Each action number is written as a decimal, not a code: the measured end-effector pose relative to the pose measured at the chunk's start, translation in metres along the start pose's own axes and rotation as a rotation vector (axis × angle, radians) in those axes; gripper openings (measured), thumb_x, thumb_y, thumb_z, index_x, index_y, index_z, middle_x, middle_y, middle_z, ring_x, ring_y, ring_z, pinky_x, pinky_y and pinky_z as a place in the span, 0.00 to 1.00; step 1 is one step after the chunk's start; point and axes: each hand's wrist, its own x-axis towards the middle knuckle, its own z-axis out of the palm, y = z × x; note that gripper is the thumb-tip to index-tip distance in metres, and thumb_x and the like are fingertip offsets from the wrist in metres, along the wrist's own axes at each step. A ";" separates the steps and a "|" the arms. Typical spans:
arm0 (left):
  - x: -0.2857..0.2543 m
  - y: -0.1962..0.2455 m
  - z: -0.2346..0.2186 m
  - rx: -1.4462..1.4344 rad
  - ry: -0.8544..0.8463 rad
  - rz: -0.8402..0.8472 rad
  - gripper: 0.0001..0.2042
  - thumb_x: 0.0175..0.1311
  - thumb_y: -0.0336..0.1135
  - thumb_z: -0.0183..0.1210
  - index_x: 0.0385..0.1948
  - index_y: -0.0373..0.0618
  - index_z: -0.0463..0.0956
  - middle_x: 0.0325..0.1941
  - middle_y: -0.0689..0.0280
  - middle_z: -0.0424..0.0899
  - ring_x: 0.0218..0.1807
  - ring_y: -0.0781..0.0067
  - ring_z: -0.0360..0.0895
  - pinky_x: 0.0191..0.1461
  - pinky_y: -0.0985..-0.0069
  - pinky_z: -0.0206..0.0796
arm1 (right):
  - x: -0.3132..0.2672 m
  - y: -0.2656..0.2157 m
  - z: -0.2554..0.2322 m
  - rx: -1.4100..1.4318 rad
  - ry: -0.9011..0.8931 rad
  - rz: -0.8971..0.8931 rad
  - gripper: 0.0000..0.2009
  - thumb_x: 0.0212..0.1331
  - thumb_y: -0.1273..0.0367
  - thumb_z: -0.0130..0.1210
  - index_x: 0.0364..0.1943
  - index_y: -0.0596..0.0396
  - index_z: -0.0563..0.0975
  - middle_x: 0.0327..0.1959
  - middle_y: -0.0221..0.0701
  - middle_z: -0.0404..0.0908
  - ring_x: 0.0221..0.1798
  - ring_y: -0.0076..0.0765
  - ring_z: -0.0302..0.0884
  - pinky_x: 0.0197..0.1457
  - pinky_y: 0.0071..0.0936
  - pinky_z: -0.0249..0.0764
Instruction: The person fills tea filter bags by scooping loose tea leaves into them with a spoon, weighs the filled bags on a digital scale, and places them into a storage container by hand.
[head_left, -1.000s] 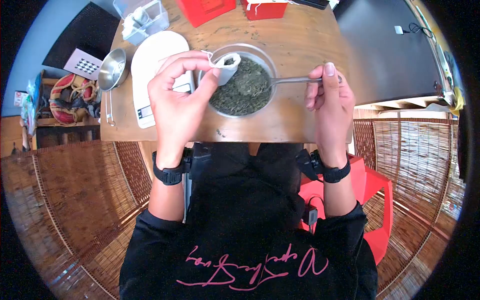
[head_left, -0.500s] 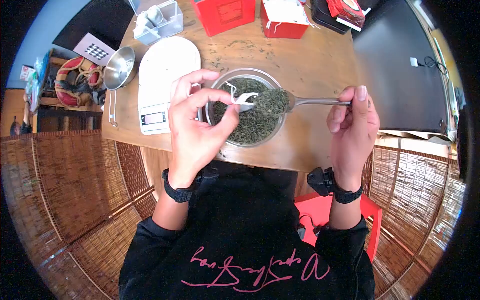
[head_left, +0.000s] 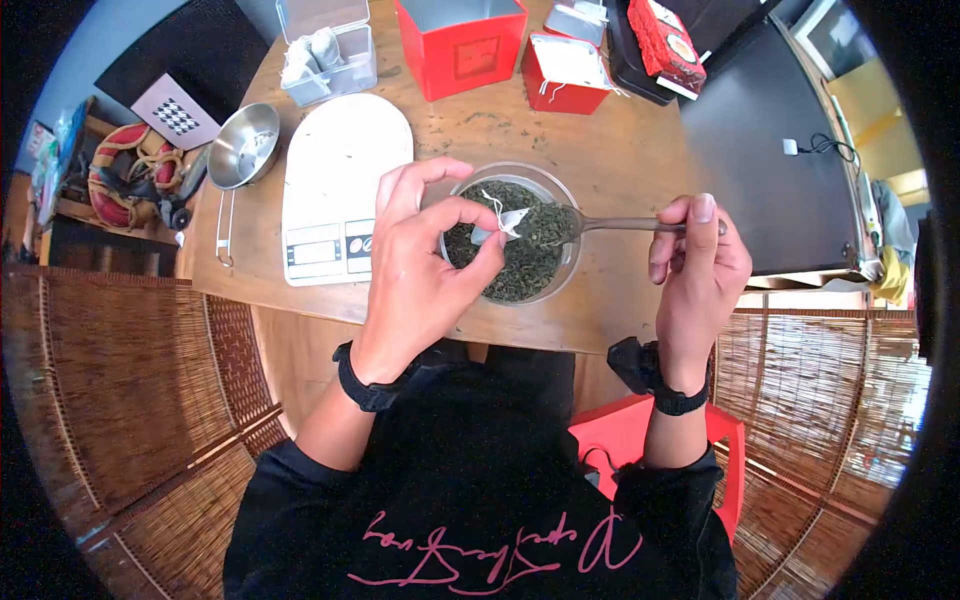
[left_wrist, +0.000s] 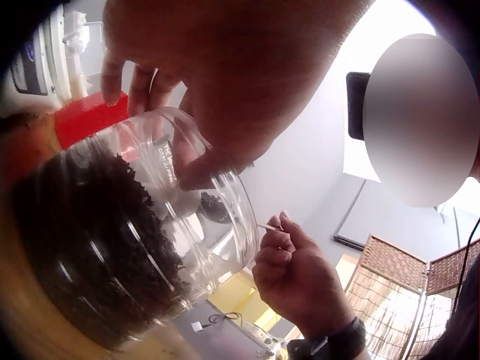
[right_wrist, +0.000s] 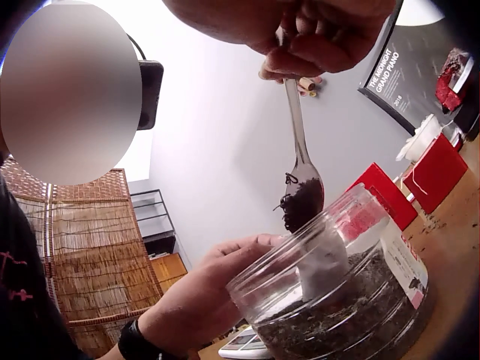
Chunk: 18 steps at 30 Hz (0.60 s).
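Observation:
My left hand (head_left: 425,245) pinches a small white drawstring tea bag (head_left: 514,221) between thumb and index finger, its string trailing upward. The bag hangs inside the mouth of a clear round jar (right_wrist: 405,259) partly filled with dark green tea leaves (head_left: 520,280). From the right, my right hand (head_left: 703,265) holds a metal spoon (head_left: 625,224) by the end of its handle. The spoon's bowl carries a heap of tea leaves (right_wrist: 304,204). In the right wrist view, that bowl is tilted downward just above the jar's rim, close to the bag.
Left of the jar lies a white kitchen scale (head_left: 345,160), with a metal pan (head_left: 240,150) beyond it. At the back stand a clear plastic box (head_left: 335,85) with white bags, a large red box (head_left: 465,55) and a smaller red box (head_left: 565,90). Loose leaves dot the wooden table (head_left: 630,150).
The spoon came up out of the jar's leaves with a heap and moved beside the bag. My left hand shifted right with the bag. The head view also shifted, showing more of the table's back.

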 end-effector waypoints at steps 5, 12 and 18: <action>-0.002 0.001 -0.001 -0.023 0.002 -0.004 0.06 0.49 0.27 0.72 0.29 0.45 0.86 0.58 0.61 0.81 0.62 0.56 0.72 0.63 0.62 0.66 | -0.005 -0.007 0.002 -0.039 -0.002 -0.027 0.18 0.78 0.61 0.53 0.35 0.61 0.82 0.19 0.27 0.77 0.18 0.14 0.68 0.22 0.14 0.60; -0.003 -0.001 -0.002 -0.040 0.013 0.009 0.06 0.49 0.28 0.72 0.29 0.46 0.86 0.59 0.62 0.81 0.62 0.55 0.72 0.63 0.61 0.66 | -0.010 -0.014 0.009 -0.077 -0.003 -0.094 0.15 0.76 0.64 0.57 0.36 0.62 0.84 0.22 0.27 0.81 0.19 0.14 0.70 0.22 0.14 0.62; 0.000 -0.002 -0.003 -0.060 0.013 0.015 0.06 0.49 0.28 0.72 0.29 0.46 0.86 0.59 0.62 0.81 0.62 0.55 0.72 0.63 0.62 0.66 | -0.011 -0.022 0.009 -0.121 0.004 -0.122 0.14 0.76 0.64 0.57 0.36 0.62 0.84 0.25 0.29 0.83 0.21 0.15 0.73 0.22 0.14 0.65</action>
